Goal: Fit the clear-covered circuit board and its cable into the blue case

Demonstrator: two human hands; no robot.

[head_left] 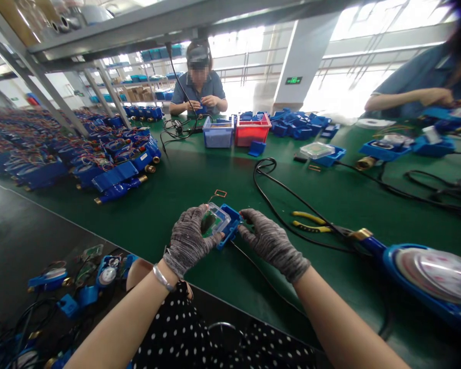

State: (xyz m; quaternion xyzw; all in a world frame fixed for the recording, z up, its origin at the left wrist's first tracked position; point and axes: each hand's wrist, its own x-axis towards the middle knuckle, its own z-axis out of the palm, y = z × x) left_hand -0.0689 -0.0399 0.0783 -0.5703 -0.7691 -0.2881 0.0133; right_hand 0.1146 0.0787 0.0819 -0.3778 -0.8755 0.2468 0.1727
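**Head view: both hands on one blue housing, near table edge**

Nearest the lens: a polka-dot garment (pixel 184 338) and two forearms reaching forward, with a metal bangle (pixel 162 277) on the left wrist. Both hands wear grey knit gloves.

- Left hand (pixel 188 238): clenched around the left side of the blue housing (pixel 230 225), thumb lying across its clear cover (pixel 218 218).
- Right hand (pixel 271 243): fingertips grasp the housing's right edge, palm turned down.
- The housing is held just above the green table (pixel 184 179), close to its near edge and between the two hands. Something green shows under the cover; detail is too small to read.

Surroundings, working outward:
- A small orange wire loop (pixel 219 193) lies on the table just beyond the housing.
- Yellow-handled pliers (pixel 309 221) lie to the right, with a black cable (pixel 276 189) running past them.
- A large blue meter (pixel 430 277) with a brass fitting lies at the far right, near the edge.
- Rows of blue meters (pixel 115 164) are packed on the left of the table.
- A red bin (pixel 252 132) and a pale blue bin (pixel 217 134) stand side by side further back.
- One co-worker (pixel 200 89) sits behind the bins, hands together; another person's arm (pixel 407 100) rests at the upper right
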